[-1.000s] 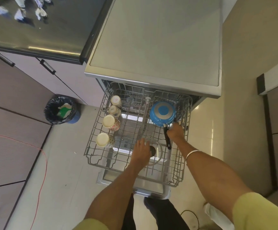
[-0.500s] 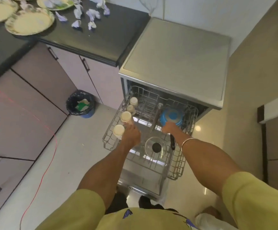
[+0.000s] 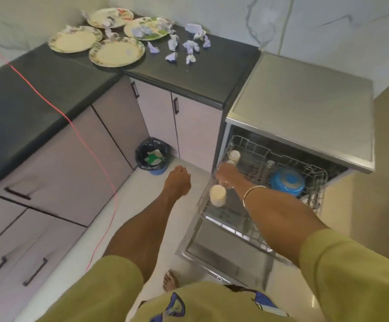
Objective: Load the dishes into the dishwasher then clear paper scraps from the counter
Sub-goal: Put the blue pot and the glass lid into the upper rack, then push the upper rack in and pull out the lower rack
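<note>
The right hand (image 3: pixel 227 174) reaches across to the left edge of the pulled-out dishwasher rack (image 3: pixel 314 201), lying over the row of cups there. Its fingers are on the far side of the hand and blurred, so whether they are spread, curled, or pinching a cup or the wire cannot be told. One cup (image 3: pixel 217 195) stands just below the hand, rim toward the camera; two more (image 3: pixel 234 155) show just past the hand, the nearer one half covered by it. The left hand (image 3: pixel 177 181) hangs in the air over the floor, apart from the rack, holding nothing — its fingers are loosely curled under.

To the right in the rack sits a blue pan (image 3: pixel 287 182), bottom up; the right forearm crosses the middle of the rack and hides whatever lies beneath it. The open dishwasher door (image 3: pixel 212 249) below is smeared by motion.

On the dark counter (image 3: pixel 200 75) well behind lie four plates (image 3: pixel 117 52) and a scatter of crumpled paper scraps (image 3: pixel 190 46) — some scraps rest on the two far plates. A lined bin (image 3: pixel 153 156) stands on the floor by the cabinets.
</note>
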Demonstrator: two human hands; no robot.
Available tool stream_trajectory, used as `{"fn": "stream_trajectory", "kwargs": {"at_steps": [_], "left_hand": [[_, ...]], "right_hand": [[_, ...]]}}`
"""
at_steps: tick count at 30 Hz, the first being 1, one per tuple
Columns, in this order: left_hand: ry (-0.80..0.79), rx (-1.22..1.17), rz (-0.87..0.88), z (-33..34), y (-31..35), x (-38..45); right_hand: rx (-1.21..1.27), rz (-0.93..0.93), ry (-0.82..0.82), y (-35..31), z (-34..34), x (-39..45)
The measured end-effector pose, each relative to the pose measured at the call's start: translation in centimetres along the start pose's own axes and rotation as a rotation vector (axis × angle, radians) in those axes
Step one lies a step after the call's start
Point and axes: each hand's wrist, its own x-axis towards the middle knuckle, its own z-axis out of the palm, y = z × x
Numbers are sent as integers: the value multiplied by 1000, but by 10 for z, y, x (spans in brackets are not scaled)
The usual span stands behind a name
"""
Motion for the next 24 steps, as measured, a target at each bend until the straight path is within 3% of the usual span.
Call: {"fn": "stream_trajectory", "kwargs": {"at_steps": [5,10,24], "left_hand": [[43,-37,-69,-23,-88,-12],[-22,-49,-154,-26,-173,2],[68,-260,-347,-87,-313,96]], "right_hand": [[9,-36,64,-88,20,13],[35,-68,110,-151,27,23],[-29,-98,128,-295,-3,140]]}}
